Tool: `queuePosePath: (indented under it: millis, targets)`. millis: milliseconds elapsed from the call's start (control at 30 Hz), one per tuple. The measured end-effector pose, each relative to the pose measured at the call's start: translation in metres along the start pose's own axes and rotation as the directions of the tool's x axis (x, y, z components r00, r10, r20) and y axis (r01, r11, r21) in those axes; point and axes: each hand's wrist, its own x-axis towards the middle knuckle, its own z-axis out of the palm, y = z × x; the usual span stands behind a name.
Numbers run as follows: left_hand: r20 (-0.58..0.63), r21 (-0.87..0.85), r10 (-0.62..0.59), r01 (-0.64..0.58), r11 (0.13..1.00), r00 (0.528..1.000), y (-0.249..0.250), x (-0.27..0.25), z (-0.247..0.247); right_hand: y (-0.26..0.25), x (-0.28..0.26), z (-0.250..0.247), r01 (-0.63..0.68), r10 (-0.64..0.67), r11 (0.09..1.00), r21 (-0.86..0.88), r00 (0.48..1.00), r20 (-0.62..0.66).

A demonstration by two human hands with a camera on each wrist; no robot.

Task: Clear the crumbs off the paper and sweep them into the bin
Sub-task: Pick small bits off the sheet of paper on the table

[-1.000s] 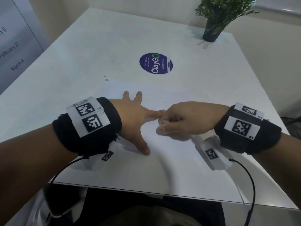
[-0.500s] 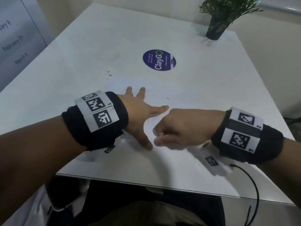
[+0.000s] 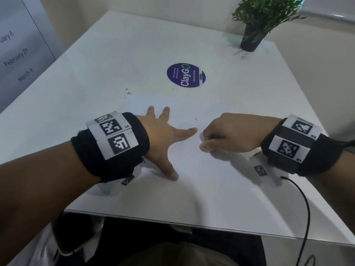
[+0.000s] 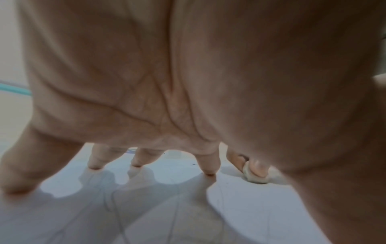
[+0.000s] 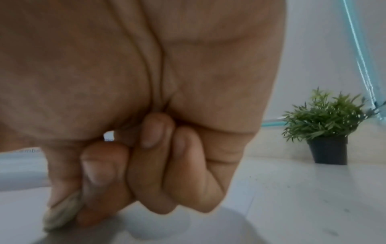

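A white sheet of paper (image 3: 192, 169) lies on the white table (image 3: 115, 54) near its front edge. My left hand (image 3: 165, 135) presses flat on the sheet with its fingers (image 4: 206, 165) spread. To its right, my right hand (image 3: 221, 135) is curled, and its thumb and forefinger pinch a small off-white eraser (image 5: 60, 214) whose tip touches the paper. The same eraser (image 4: 255, 176) shows past my left palm. A dark crumb (image 3: 196, 119) lies on the sheet between the hands, and a few specks (image 3: 128, 92) sit by its far left corner. No bin is in view.
A round purple sticker (image 3: 186, 75) is stuck on the table beyond the paper. A potted plant (image 3: 251, 37) stands at the far right corner. A black cable (image 3: 305, 208) hangs from my right wrist over the front edge.
My right hand has drawn to the right, away from my left forefinger, which it touched a second ago. The left hand stays spread on the paper.
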Motion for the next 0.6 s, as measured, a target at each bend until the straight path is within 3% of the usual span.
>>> queuePosePath:
  millis: [100,167,400,467,500,533,567,600]
  targets:
    - [-0.011,0.003,0.004,-0.004,1.000,1.000,0.000,0.000,0.001,-0.024,-0.003,0.009,0.089,-0.089,0.996,-0.012,0.996,-0.015]
    - [-0.011,0.004,0.005,-0.005,1.000,1.000,0.001,0.000,0.001,-0.038,-0.005,0.018,0.130,-0.132,0.991,0.034,0.989,0.064]
    - [0.015,-0.008,0.006,-0.006,1.000,1.000,0.000,-0.005,-0.003,0.014,-0.007,-0.004,-0.149,0.148,0.987,-0.056,0.989,-0.021]
    - [0.008,-0.012,0.005,-0.005,1.000,1.000,-0.001,-0.004,-0.002,0.008,-0.009,-0.003,-0.107,0.109,0.994,0.026,0.992,-0.067]
    - [0.000,-0.012,0.003,-0.003,1.000,1.000,-0.001,-0.003,-0.002,0.000,-0.011,-0.002,-0.073,0.087,0.982,0.173,0.993,-0.075]
    - [-0.014,-0.007,0.001,-0.001,1.000,1.000,-0.002,-0.002,-0.001,-0.008,-0.011,0.001,-0.042,0.074,0.914,0.404,0.995,-0.064]
    - [-0.033,0.000,-0.002,0.002,1.000,0.999,-0.003,-0.001,0.000,-0.015,-0.011,0.006,-0.026,0.059,0.742,0.670,0.998,-0.026]
    - [-0.052,0.006,-0.006,0.006,1.000,0.999,-0.003,-0.001,0.001,-0.024,-0.011,0.013,-0.047,0.027,0.487,0.872,0.999,0.039]
